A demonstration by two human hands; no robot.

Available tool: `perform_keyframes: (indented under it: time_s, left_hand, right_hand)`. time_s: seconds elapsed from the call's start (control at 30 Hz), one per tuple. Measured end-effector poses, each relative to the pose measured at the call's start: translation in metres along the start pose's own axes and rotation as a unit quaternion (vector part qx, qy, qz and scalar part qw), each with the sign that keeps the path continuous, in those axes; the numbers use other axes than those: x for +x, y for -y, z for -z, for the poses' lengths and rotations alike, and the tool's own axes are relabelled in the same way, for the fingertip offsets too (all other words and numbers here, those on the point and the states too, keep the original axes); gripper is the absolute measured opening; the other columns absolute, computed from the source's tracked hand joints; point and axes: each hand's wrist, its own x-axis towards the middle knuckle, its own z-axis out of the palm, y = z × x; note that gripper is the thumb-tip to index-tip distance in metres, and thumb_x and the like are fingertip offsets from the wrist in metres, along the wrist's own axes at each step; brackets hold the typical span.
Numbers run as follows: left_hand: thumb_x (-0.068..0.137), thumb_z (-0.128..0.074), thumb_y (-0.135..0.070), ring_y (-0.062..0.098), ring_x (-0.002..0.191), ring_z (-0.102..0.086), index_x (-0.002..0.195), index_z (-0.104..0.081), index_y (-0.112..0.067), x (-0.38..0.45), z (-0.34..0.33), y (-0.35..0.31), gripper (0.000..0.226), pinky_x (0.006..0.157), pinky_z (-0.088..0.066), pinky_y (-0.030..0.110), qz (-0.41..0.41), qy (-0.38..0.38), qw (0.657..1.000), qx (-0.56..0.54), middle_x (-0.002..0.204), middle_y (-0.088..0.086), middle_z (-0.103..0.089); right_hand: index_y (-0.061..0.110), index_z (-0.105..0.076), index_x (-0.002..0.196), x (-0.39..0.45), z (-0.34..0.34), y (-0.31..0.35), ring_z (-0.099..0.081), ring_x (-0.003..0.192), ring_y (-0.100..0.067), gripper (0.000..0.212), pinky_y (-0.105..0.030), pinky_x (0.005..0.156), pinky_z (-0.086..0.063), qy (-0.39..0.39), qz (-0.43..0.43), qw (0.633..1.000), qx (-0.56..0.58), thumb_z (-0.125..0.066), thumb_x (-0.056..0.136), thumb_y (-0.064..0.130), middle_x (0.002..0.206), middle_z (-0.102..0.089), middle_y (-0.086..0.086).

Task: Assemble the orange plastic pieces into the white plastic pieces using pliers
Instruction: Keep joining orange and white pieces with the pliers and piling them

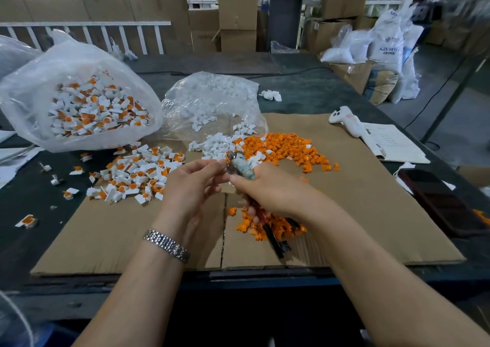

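The right hand (267, 187) grips the metal pliers with black handles (274, 239) — handles below the palm, nose up by the fingertips. The left hand (195, 181) pinches something tiny at that nose; which piece, I cannot tell. Loose small orange plastic pieces (286, 147) heap on the brown cardboard sheet (358, 214) covering the table, beside the small white plastic pieces (217, 147). Both kinds look light, stiff and smooth — likely to skid or spring away, so pinch each by its flat sides.
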Motion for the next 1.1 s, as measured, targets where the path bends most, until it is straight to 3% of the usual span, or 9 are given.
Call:
perform_keyframes:
  time_s: [0.17, 0.3, 0.47, 0.63, 0.73, 0.83, 0.9, 1.0, 1.1]
  left_hand:
    - [0.088, -0.078, -0.007, 0.011, 0.065, -0.072, 0.093, -0.073, -0.002, -0.003, 0.001, 0.003, 0.009, 0.055, -0.054, 0.017, 0.007, -0.012, 1.000, 0.006, 0.081, 0.009, -0.077]
    - [0.088, -0.078, -0.007, 0.013, 0.068, -0.073, 0.093, -0.073, -0.002, -0.007, 0.000, 0.006, 0.008, 0.057, -0.054, 0.017, 0.012, -0.014, 1.000, -0.003, 0.084, 0.013, -0.078]
    - [0.088, -0.077, -0.008, 0.012, 0.070, -0.074, 0.095, -0.072, -0.002, -0.009, -0.001, 0.007, 0.010, 0.057, -0.055, 0.018, 0.021, -0.004, 1.000, -0.016, 0.085, 0.011, -0.078]
    - [0.087, -0.078, -0.011, 0.016, 0.074, -0.076, 0.092, -0.070, -0.007, -0.005, 0.002, 0.005, 0.011, 0.057, -0.055, 0.019, 0.006, -0.005, 0.999, -0.032, 0.083, 0.007, -0.078]
    - [0.086, -0.080, -0.014, 0.018, 0.079, -0.078, 0.094, -0.071, -0.008, -0.002, 0.011, 0.006, 0.013, 0.058, -0.055, 0.019, 0.003, -0.007, 1.000, -0.021, 0.087, 0.007, -0.079]
    - [0.091, -0.077, -0.017, 0.019, 0.080, -0.078, 0.093, -0.074, -0.012, -0.001, 0.022, 0.009, 0.006, 0.058, -0.056, 0.019, 0.004, -0.026, 0.999, 0.046, 0.086, 0.006, -0.080]
    - [0.091, -0.077, -0.019, 0.016, 0.073, -0.077, 0.092, -0.077, -0.014, 0.000, 0.030, 0.011, 0.005, 0.055, -0.056, 0.019, -0.014, -0.066, 0.989, 0.134, 0.081, 0.006, -0.079]
    - [0.091, -0.076, -0.011, 0.014, 0.066, -0.076, 0.090, -0.073, -0.012, 0.005, 0.039, 0.014, 0.004, 0.053, -0.057, 0.022, -0.041, -0.160, 0.974, 0.153, 0.077, 0.006, -0.077]
    - [0.094, -0.070, -0.001, 0.017, 0.079, -0.077, 0.096, -0.069, -0.016, 0.012, 0.045, 0.014, 0.015, 0.073, -0.062, 0.033, -0.058, -0.224, 0.963, 0.137, 0.093, 0.004, -0.075]
  right_hand:
    - [0.004, -0.057, 0.101, 0.007, -0.016, -0.005, -0.060, 0.058, -0.027, 0.047, -0.043, 0.063, -0.059, -0.076, -0.010, 0.994, -0.081, -0.053, 0.099, 0.050, 0.085, -0.066, -0.018]
    - [0.005, -0.060, 0.098, 0.010, -0.017, -0.010, -0.060, 0.053, -0.024, 0.048, -0.033, 0.050, -0.051, -0.106, -0.015, 0.986, -0.125, -0.052, 0.099, 0.052, 0.082, -0.067, -0.013]
    - [0.002, -0.059, 0.093, 0.009, -0.012, -0.012, -0.061, 0.042, -0.019, 0.052, -0.028, 0.043, -0.050, -0.071, -0.025, 0.993, -0.088, -0.050, 0.100, 0.052, 0.067, -0.066, -0.010]
    - [-0.001, -0.061, 0.101, 0.002, 0.010, -0.009, -0.066, 0.058, -0.024, 0.057, -0.043, 0.067, -0.062, 0.022, -0.059, 0.997, 0.036, -0.050, 0.100, 0.054, 0.067, -0.066, -0.012]
    - [0.008, -0.063, 0.086, 0.010, 0.029, -0.014, -0.063, 0.057, -0.020, 0.057, -0.037, 0.066, -0.057, -0.059, -0.053, 0.992, -0.096, -0.048, 0.097, 0.062, 0.064, -0.066, -0.005]
    - [0.018, -0.048, 0.071, 0.024, 0.045, -0.032, -0.048, 0.060, -0.018, 0.047, -0.031, 0.053, -0.034, -0.136, -0.059, 0.950, -0.274, -0.048, 0.098, 0.056, 0.067, -0.050, -0.002]
    - [0.020, -0.044, 0.071, 0.032, 0.050, -0.047, -0.050, 0.069, -0.020, 0.045, -0.032, 0.058, -0.037, -0.158, -0.080, 0.922, -0.345, -0.049, 0.098, 0.056, 0.077, -0.052, -0.003]
    - [0.018, -0.049, 0.087, 0.039, 0.050, -0.067, -0.056, 0.094, -0.027, 0.047, -0.041, 0.082, -0.049, -0.189, -0.101, 0.887, -0.410, -0.052, 0.093, 0.064, 0.105, -0.061, -0.009]
    - [0.016, -0.058, 0.124, 0.043, 0.047, -0.078, -0.048, 0.124, -0.036, 0.065, -0.054, 0.103, -0.038, -0.202, -0.123, 0.865, -0.443, -0.049, 0.090, 0.071, 0.132, -0.054, -0.015]
